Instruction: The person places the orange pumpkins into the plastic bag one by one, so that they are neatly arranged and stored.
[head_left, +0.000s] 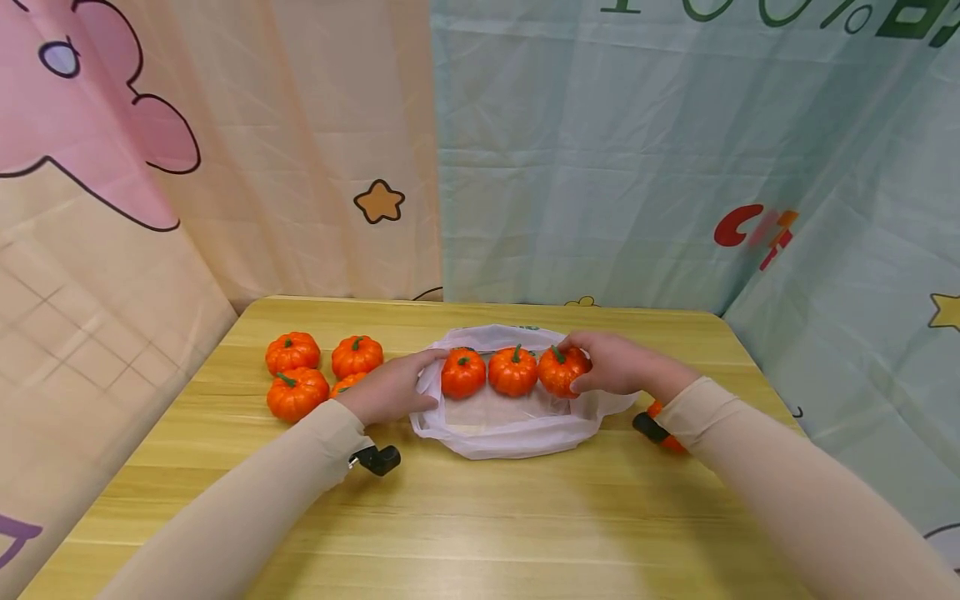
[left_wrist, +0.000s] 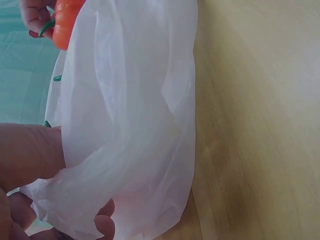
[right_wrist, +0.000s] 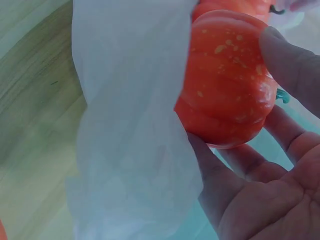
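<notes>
A white plastic bag (head_left: 504, 429) lies open on the wooden table (head_left: 525, 517), with three small orange pumpkins in a row inside it. My right hand (head_left: 617, 364) grips the rightmost pumpkin (head_left: 561, 372); in the right wrist view its fingers (right_wrist: 295, 65) curl round that pumpkin (right_wrist: 227, 75) beside the bag's wall (right_wrist: 130, 125). The middle pumpkin (head_left: 513, 372) and the left pumpkin (head_left: 462, 374) sit free. My left hand (head_left: 390, 390) holds the bag's left edge; in the left wrist view my thumb (left_wrist: 30, 155) pinches the bag's film (left_wrist: 135, 115).
Several more orange pumpkins sit at the table's left: one (head_left: 292, 352), another (head_left: 357, 356), a third (head_left: 297, 394), and one partly hidden behind my left hand. Printed curtains (head_left: 570, 167) close off the back and sides. Bare tabletop lies in front of the bag.
</notes>
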